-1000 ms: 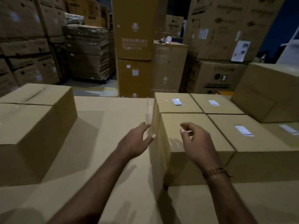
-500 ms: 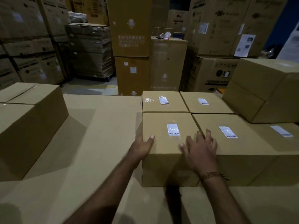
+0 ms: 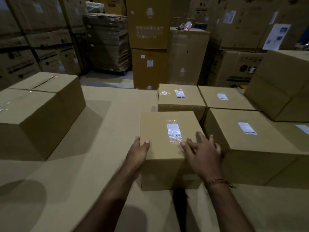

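Note:
A brown cardboard box [image 3: 158,129] with a white label [image 3: 173,130] under clear tape stands on a wide cardboard surface [image 3: 100,164] in front of me. My left hand [image 3: 138,153] grips its near left corner, thumb on the top and fingers down the left side. My right hand [image 3: 204,154] lies on the top near the right edge, fingers spread and fairly straight. The outer fingers reach the narrow gap beside the neighbouring box [image 3: 250,148].
Two more labelled boxes [image 3: 180,101] [image 3: 224,99] sit behind. A bigger box [image 3: 280,91] is stacked at the right, and a large taped box [image 3: 41,114] stands at the left. Tall carton stacks [image 3: 148,39] fill the background beyond a strip of floor.
Both hands came down from mid-air onto the box. Since then the box has shifted slightly towards me, away from the box behind it.

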Available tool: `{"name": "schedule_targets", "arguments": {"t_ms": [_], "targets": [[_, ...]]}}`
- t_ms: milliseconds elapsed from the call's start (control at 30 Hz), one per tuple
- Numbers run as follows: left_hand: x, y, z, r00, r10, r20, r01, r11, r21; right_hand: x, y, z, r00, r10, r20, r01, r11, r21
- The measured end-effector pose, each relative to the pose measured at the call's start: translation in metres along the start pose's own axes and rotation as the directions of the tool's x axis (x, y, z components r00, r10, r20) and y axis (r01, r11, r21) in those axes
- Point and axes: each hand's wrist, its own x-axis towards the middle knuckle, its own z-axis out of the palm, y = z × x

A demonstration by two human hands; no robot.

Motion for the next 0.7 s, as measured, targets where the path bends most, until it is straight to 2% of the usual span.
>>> {"name": "schedule_targets", "arguments": {"t_ms": [100, 433, 700], "targets": [[-0.012, 0.0, -0.025, 1.0, -0.011, -0.006, 0.011, 1.0, 0.004, -0.018, -0.019, 0.007, 0.999, 0.004, -0.039, 0.0, 0.996, 0.095], [-0.045, -0.018, -0.125, 0.999, -0.033, 0.03, 0.032, 0.998, 0.059, -0.078, -0.091, 0.027, 0.986, 0.068, -0.151, -0.037, 0.98, 0.198], [-0.072, -0.024, -0.207, 0.992, -0.1, 0.073, 0.09, 0.987, 0.13, -0.129, -0.155, 0.031, 0.971, 0.127, -0.202, -0.096, 0.982, 0.161]]}}
